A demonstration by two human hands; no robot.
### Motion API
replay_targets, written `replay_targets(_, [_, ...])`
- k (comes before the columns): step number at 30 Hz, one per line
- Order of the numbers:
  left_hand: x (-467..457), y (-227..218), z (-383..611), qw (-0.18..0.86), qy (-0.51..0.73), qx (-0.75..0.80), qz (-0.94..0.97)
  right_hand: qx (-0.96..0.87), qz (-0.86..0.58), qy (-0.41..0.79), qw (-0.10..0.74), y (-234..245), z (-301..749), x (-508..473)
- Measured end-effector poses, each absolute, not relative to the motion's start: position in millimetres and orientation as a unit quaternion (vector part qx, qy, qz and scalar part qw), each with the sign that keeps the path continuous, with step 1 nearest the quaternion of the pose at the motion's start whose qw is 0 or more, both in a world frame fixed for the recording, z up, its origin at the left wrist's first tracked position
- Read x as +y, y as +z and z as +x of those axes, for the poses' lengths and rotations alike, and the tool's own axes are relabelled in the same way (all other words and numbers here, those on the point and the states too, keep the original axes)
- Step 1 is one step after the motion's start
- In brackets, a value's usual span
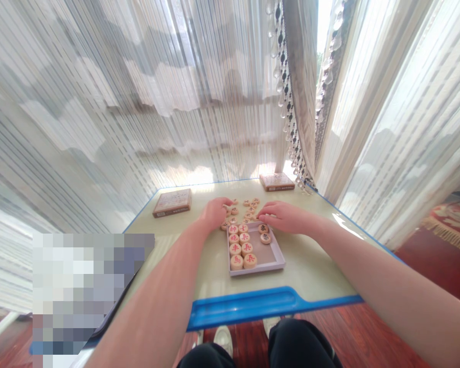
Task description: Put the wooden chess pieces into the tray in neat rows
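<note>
Table (314, 276), blue-edged. Tray (270, 255) at centre, near front edge. L hand (214, 212) & R hand (283, 215) palm-down just past tray's far edge, fingers curled over loose pieces (249, 204); cannot tell if gripping any. Rowed pieces (242, 250) in tray, mostly left side.

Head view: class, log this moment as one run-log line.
left hand: on loose chess pieces | right hand: touching same pieces | tray: red-marked pieces left, dark-marked pieces beside them | grip: unclear

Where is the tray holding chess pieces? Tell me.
In the head view, the tray lies mid-way across the table, just nearer the person than the left hand and right hand, with loose pieces beyond.
</note>
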State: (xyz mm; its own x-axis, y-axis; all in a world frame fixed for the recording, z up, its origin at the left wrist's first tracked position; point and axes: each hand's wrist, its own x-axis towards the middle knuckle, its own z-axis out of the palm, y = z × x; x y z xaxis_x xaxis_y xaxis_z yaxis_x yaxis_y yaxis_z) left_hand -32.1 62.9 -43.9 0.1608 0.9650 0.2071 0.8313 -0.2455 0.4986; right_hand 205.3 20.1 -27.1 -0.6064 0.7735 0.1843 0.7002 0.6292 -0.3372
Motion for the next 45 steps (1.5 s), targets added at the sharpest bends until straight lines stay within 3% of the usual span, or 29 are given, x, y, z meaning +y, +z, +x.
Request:
replay_targets(16, [63, -41, -37, 0.145, 0.257, 0.608, 0.737, -0.876, -0.444, 0.105, 0.153, -24, 205, 16])
replay_targets(26, [60, -36, -36, 0.123, 0.253, 0.614, 0.738, -0.86, -0.45, 0.087, 0.222, -43, 204, 34])
replay_targets(45, [52, -35, -19, 0.11, 0.259, 0.583, 0.762, -0.832, -0.509, 0.05, 0.215, -50, 210, 51])
